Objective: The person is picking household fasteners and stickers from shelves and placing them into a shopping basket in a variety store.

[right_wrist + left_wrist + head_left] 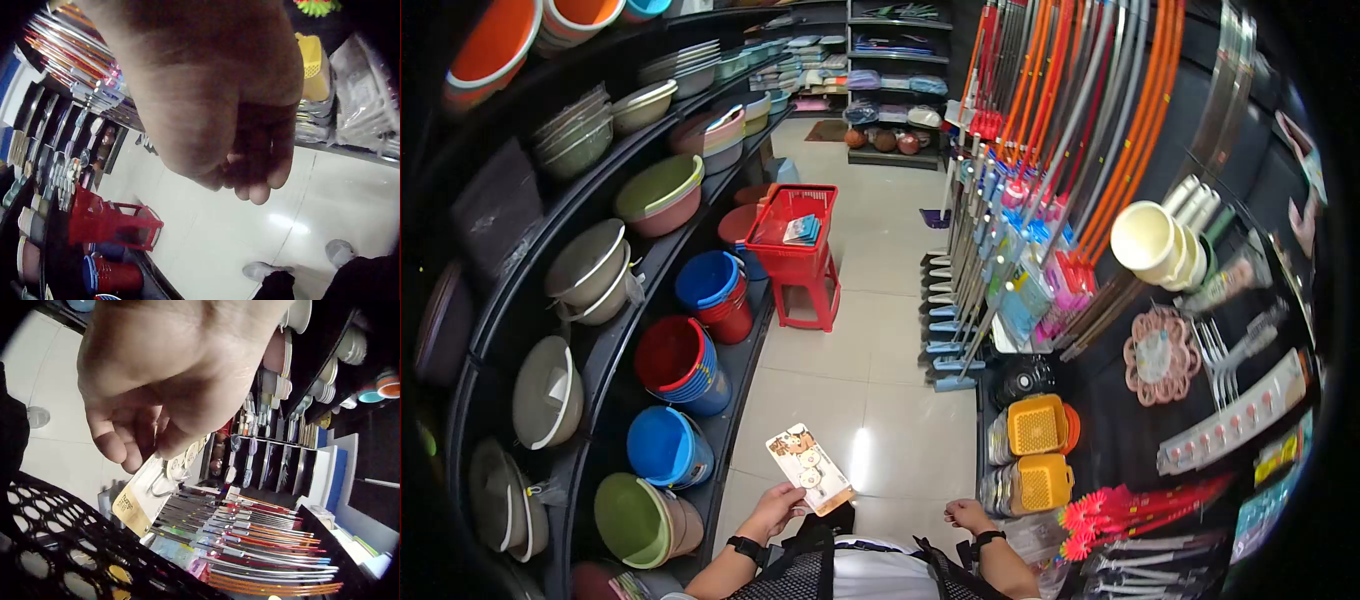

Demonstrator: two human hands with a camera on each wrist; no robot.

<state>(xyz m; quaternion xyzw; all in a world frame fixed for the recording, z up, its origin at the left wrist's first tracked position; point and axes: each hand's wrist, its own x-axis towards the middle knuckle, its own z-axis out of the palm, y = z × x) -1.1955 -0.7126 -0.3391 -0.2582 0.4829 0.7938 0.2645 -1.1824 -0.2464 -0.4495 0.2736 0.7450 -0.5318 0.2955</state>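
My left hand (777,507) pinches a printed card of wall hooks (808,466) by its lower left edge, out in front of my body. Seen from the left wrist, thumb and fingers close over one edge of the card (134,499), and a clear plastic or metal hook shows on its face. My right hand (970,515) hangs at my side near the right-hand shelf, its fingers loosely curled with nothing in them. From the right wrist, that hand (212,106) is above the floor.
Ahead, a red shopping basket (780,262) with small packages stands on a red stool (808,310). Shelves of basins and buckets (665,445) line the left. Brooms and mops (970,270), yellow baskets (1040,485) and hanging goods line the right. A tiled aisle (875,340) runs between them.
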